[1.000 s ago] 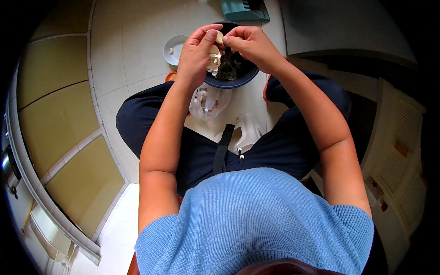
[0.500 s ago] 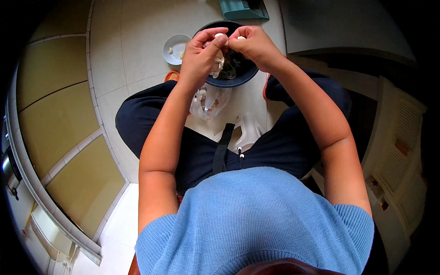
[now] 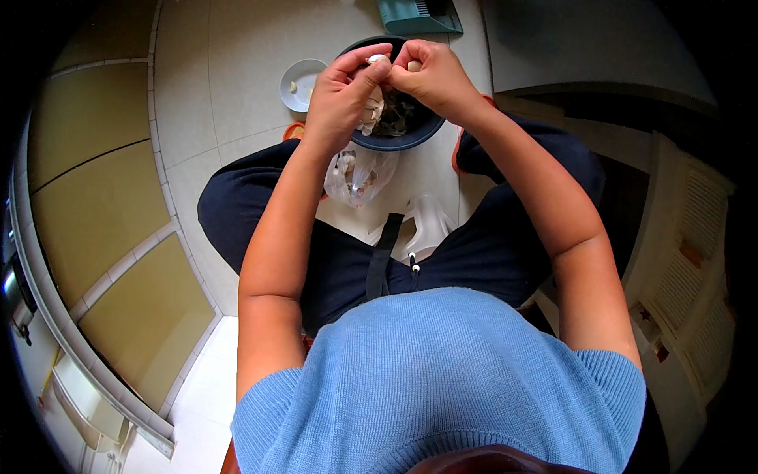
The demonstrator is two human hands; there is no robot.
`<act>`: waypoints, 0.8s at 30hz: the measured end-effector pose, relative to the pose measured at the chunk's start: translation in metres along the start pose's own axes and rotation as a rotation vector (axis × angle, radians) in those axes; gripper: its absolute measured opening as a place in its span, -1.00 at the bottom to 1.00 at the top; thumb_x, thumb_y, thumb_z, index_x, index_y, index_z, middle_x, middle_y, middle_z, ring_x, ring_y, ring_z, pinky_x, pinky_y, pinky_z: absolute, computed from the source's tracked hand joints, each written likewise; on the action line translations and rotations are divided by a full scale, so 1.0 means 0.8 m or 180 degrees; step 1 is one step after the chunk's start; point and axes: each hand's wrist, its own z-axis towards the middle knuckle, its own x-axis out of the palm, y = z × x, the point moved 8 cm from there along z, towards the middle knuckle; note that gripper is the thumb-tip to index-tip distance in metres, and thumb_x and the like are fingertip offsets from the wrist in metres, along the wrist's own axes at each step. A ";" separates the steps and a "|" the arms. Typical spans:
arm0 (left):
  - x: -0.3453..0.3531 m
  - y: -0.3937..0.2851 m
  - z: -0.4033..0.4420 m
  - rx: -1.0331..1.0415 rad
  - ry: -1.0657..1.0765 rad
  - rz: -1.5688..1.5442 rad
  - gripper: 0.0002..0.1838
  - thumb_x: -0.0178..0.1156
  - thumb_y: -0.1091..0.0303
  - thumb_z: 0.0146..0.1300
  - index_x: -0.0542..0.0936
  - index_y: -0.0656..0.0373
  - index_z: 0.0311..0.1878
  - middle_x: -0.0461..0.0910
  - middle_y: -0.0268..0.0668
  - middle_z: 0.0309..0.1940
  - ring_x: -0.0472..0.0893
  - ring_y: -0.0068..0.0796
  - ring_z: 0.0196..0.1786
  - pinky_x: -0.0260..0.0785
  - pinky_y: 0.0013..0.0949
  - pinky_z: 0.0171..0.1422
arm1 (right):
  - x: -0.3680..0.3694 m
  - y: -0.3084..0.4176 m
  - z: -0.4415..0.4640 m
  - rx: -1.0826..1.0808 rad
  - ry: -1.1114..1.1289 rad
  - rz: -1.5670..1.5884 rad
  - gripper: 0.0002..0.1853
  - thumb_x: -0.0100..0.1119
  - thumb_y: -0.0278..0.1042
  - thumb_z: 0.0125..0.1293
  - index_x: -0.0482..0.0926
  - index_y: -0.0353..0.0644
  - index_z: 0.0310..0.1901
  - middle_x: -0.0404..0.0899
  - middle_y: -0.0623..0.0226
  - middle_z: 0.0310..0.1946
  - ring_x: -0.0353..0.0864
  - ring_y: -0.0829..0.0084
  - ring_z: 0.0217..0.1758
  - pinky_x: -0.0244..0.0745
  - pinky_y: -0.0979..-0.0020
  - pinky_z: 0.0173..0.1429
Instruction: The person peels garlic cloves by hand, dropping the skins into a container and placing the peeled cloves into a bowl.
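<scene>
Both hands meet above a dark round basin [image 3: 403, 144], fingertips nearly touching. My left hand [image 3: 335, 103] is closed, with a white garlic clove [image 3: 378, 58] between thumb and fingers. A second pale clove [image 3: 414, 66] shows at the bent index finger and thumb of my right hand [image 3: 438, 83], which is closed too. Papery garlic skin [image 3: 369, 116] appears just beneath my left hand; whether the hand holds it or it lies in the basin, I cannot tell. Dark scraps [image 3: 399, 118] lie inside the basin.
A white bowl [image 3: 294, 101] with a few cloves stands left of the basin. Nearer my legs, a clear plastic bag [image 3: 359, 180] holds garlic. Behind it is a white plastic stool-like object [image 3: 430, 221]. A green dustpan [image 3: 422, 20] lies beyond the basin.
Both hands have shifted very slightly left and stay close together. The clove at my right fingertips shows a little differently. Bowl and basin stay in place.
</scene>
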 end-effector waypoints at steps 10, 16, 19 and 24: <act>-0.011 -0.007 0.007 0.0355 -0.0015 0.1229 -0.69 0.19 0.34 0.24 0.56 0.24 0.02 0.58 -0.40 -0.27 0.49 -0.70 -0.25 0.34 -0.64 -0.15 | -0.022 0.032 0.000 -0.0658 -0.0457 -0.1334 -0.79 0.22 -0.24 -0.06 0.52 -0.23 -0.54 0.50 0.18 -0.65 0.52 0.34 -0.59 0.40 0.38 -0.45; -0.014 -0.005 0.006 0.0325 -0.0082 0.1480 -0.71 0.20 0.36 0.23 0.57 0.24 0.00 0.59 -0.39 -0.29 0.50 -0.71 -0.24 0.34 -0.63 -0.16 | -0.028 0.039 -0.001 -0.0654 -0.0534 -0.1215 -0.81 0.20 -0.26 -0.07 0.53 -0.23 -0.54 0.51 0.20 -0.65 0.53 0.37 -0.59 0.41 0.39 -0.44; -0.019 -0.001 0.009 0.0301 -0.0164 0.1528 -0.70 0.20 0.37 0.23 0.54 0.24 0.01 0.59 -0.37 -0.26 0.51 -0.68 -0.25 0.35 -0.61 -0.15 | -0.033 0.040 -0.002 -0.0793 -0.0677 -0.1189 -0.83 0.19 -0.31 -0.04 0.51 -0.24 -0.53 0.49 0.26 -0.67 0.49 0.46 -0.59 0.40 0.45 -0.43; -0.020 0.003 0.010 0.0176 -0.0271 0.0735 -0.70 0.17 0.36 0.26 0.48 0.26 0.02 0.60 -0.31 -0.21 0.53 -0.62 -0.26 0.39 -0.57 -0.14 | -0.041 0.020 0.005 -0.0563 -0.0654 -0.1301 -0.80 0.21 -0.25 -0.10 0.57 -0.23 -0.52 0.54 0.17 -0.64 0.57 0.33 -0.55 0.46 0.40 -0.38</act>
